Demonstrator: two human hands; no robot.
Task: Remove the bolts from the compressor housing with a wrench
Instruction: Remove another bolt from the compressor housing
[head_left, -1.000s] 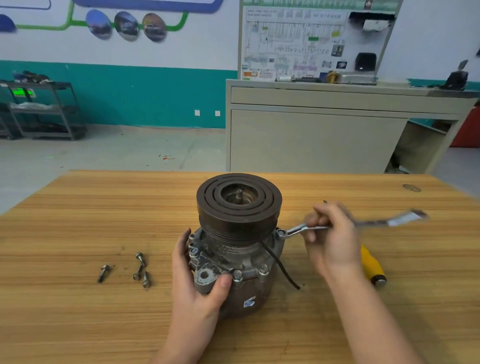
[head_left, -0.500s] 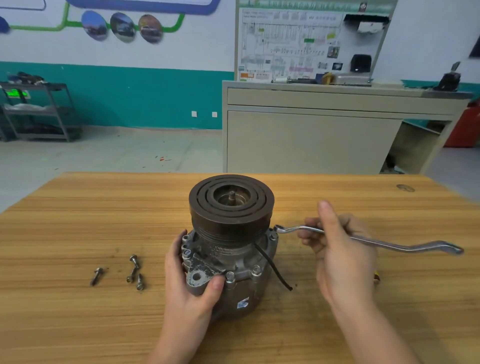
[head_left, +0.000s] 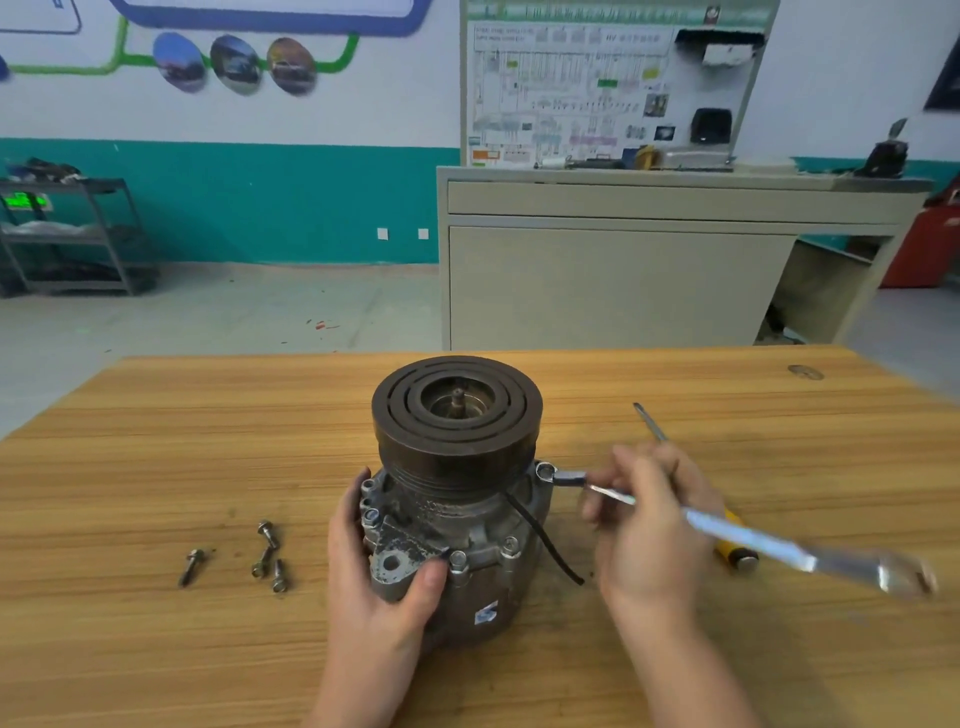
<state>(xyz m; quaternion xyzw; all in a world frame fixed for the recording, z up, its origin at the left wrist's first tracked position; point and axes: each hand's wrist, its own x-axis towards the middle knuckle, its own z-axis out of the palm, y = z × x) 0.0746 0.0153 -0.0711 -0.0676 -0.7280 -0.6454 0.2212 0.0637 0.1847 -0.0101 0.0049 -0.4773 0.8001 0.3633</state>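
Left of the compressor (head_left: 457, 499), four loose bolts (head_left: 265, 556) lie on the wooden table (head_left: 130, 457), well apart from its base. The compressor stands upright at the middle of the table, its dark pulley on top. The left hand (head_left: 374, 571) wraps the compressor's near-left side, thumb pressed on the front flange and fingers curled round the back, so it grips the body to steady it. Two bolt heads show on the front flange just right of that thumb, and at least one more sits above the fingers.

On the compressor's right shoulder, the ring end of the wrench (head_left: 545, 472) sits over a bolt there; the bolt itself is hidden inside the ring. The wrench's long axis runs from that shoulder out to the right and toward the viewer, its far end smeared by blur. The right hand (head_left: 649, 525), the nearer one to this bolt, is just right of the ring, fingers curled round the shaft, though blur makes the exact hold hard to read. The swing likely pivots about that shoulder.

Behind the right hand lies a yellow-handled screwdriver (head_left: 735, 551), mostly covered.
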